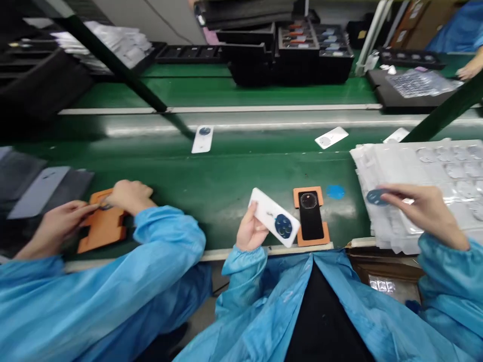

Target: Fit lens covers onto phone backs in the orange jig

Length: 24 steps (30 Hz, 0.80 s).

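White panel (pixel 268 210) with a dark round patch, tilted above the green tabletop's (pixel 234 176) near edge, is gripped along one side between the thumb and curled fingers of the wearer's left hand (pixel 252 232), while the right hand (pixel 428 207), its fingertips nearly together, pinches a dark blue disc (pixel 376 197) over the left edge of stacked clear plastic trays (pixel 394 168). Between the hands, at the near edge, a black phone-shaped piece (pixel 311 221) sits in an orange holder (pixel 313 242), a bright blue disc (pixel 335 191) just beside it; farther back, toward the tabletop's far edge, lie a white card (pixel 198 144) with a dark circle and another white card (pixel 335 134).
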Each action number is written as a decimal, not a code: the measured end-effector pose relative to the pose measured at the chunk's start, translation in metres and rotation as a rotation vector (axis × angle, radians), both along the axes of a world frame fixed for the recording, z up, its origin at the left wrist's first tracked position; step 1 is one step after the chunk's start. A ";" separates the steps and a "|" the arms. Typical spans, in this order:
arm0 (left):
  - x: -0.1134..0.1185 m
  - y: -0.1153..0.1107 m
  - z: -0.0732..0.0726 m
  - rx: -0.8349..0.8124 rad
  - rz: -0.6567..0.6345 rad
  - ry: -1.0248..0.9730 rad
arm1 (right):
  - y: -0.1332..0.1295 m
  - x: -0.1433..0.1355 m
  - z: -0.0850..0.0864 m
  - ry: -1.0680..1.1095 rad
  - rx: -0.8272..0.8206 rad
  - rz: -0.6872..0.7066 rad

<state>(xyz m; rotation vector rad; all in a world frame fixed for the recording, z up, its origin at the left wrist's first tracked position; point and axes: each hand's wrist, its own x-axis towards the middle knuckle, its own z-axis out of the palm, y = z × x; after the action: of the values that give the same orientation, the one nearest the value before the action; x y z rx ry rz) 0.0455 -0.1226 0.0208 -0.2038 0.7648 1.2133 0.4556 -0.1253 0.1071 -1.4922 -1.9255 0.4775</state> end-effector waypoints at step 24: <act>0.016 -0.008 -0.018 0.172 0.004 0.157 | 0.033 -0.141 -0.160 -0.178 0.097 0.365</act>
<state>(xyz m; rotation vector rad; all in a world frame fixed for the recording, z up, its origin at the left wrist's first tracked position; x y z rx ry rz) 0.0611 -0.1302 0.0026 0.0320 0.7905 1.3024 0.3144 -0.0925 -0.0533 -1.1565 -2.3417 0.4125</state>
